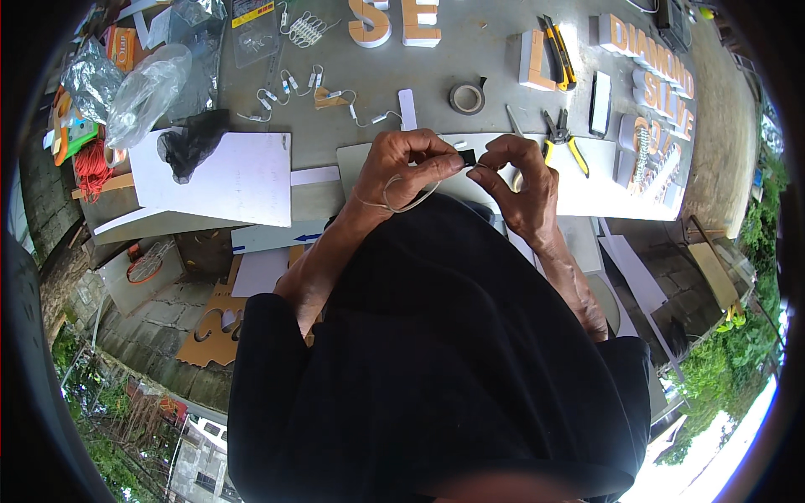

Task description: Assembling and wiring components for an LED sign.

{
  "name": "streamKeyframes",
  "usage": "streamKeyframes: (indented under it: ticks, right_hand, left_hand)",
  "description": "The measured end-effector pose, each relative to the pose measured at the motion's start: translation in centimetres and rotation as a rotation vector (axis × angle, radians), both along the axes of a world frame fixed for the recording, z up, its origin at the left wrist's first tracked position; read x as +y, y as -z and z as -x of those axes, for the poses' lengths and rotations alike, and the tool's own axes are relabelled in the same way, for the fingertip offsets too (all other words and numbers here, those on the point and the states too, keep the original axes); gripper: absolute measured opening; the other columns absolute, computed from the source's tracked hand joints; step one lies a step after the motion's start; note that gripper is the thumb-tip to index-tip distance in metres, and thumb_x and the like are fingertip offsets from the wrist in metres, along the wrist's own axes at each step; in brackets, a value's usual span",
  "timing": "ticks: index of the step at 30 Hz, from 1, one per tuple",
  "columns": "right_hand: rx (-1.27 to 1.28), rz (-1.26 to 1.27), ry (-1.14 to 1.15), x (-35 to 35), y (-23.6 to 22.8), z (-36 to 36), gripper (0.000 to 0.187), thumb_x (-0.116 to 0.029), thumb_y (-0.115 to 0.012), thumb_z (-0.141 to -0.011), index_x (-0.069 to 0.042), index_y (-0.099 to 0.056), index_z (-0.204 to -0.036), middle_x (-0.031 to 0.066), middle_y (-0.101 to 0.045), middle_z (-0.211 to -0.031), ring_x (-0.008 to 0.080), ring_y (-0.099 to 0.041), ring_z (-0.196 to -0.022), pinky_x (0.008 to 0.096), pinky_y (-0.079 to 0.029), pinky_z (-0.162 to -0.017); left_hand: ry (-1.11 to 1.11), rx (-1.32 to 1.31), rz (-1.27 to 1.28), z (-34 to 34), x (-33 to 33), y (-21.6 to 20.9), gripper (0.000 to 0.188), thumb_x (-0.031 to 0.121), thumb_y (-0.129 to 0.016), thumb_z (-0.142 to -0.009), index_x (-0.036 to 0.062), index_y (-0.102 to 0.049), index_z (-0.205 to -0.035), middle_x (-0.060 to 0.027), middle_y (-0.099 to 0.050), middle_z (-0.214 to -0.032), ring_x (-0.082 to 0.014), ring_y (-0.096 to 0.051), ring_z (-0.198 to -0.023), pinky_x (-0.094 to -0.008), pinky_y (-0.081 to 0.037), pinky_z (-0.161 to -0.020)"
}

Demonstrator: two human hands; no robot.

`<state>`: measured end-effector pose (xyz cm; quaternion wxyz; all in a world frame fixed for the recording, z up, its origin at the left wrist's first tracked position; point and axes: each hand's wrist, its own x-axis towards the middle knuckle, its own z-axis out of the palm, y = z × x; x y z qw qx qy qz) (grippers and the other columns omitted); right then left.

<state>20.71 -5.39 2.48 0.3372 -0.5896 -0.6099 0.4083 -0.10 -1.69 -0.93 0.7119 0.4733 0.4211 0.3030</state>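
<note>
Over the near edge of the table, both my hands meet at a short black strip (470, 158) that looks like a piece of tape. My left hand (396, 174) is closed, pinching the strip's left side between thumb and fingertips. Thumb and fingers of my right hand (527, 183) come together at its right side, also in a pinch. A thin pale wire (388, 199) loops beside my left wrist; where its end goes is hidden by the fingers. Just beyond the hands lies a roll of black tape (466, 111). Pliers with yellow-black handles (559, 138) rest to the right.
Small white light modules on wire (289, 84) trail across the table. A yellow utility knife (557, 54) leans by a block letter (534, 63). More block letters (650, 50) stand at right, past a phone-like slab (599, 103). White sheets (226, 176) and plastic bags (151, 92) lie left.
</note>
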Motion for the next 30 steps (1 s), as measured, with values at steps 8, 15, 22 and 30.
streamKeyframes:
  ticks: [8, 15, 22, 30]
  right_hand:
    - [-0.131, -0.419, -0.082, 0.6, 0.9, 0.5, 0.026, 0.0, -0.084, -0.073, -0.008, -0.073, -0.095, 0.0038, -0.069, -0.082, 0.0192, -0.064, -0.071, 0.0333, -0.05, -0.06]
    - [-0.225, -0.408, -0.097, 0.7, 0.9, 0.3, 0.025, 0.0, -0.083, -0.072, -0.008, -0.075, -0.095, 0.0033, -0.066, -0.077, 0.0187, -0.06, -0.069, 0.0333, -0.05, -0.059]
    - [-0.25, -0.371, -0.17, 1.1, 0.8, 0.7, 0.019, 0.002, -0.079, -0.077, -0.004, -0.071, -0.094, 0.0057, -0.064, -0.079, 0.022, -0.061, -0.074, 0.0346, -0.05, -0.062]
    - [-0.159, -0.222, -0.281, 1.0, 0.8, 0.4, 0.012, 0.002, -0.071, -0.083, 0.0, -0.062, -0.091, 0.0101, -0.059, -0.083, 0.028, -0.059, -0.076, 0.0382, -0.05, -0.063]
  left_hand:
    - [-0.025, -0.023, 0.052, -0.1, 0.1, -0.4, 0.016, 0.015, -0.078, -0.087, -0.0003, -0.077, -0.092, -0.0061, -0.074, -0.079, -0.008, -0.063, -0.068, -0.0231, -0.048, -0.063]
    - [0.023, 0.34, -0.093, -0.5, -0.2, -2.8, 0.01, 0.005, -0.081, -0.082, 0.0007, -0.076, -0.09, -0.0044, -0.073, -0.088, -0.0088, -0.063, -0.07, -0.0244, -0.049, -0.063]
    - [-0.108, 0.488, -0.608, -0.9, -0.9, -1.9, 0.011, 0.001, -0.081, -0.076, 0.0047, -0.076, -0.086, -0.0047, -0.07, -0.081, -0.0162, -0.063, -0.069, -0.0289, -0.049, -0.056]
    - [-0.092, 0.55, -0.884, -0.9, -1.4, -1.3, 0.017, -0.003, -0.079, -0.073, 0.0058, -0.072, -0.086, -0.004, -0.066, -0.083, -0.0246, -0.061, -0.079, -0.0364, -0.052, -0.068]
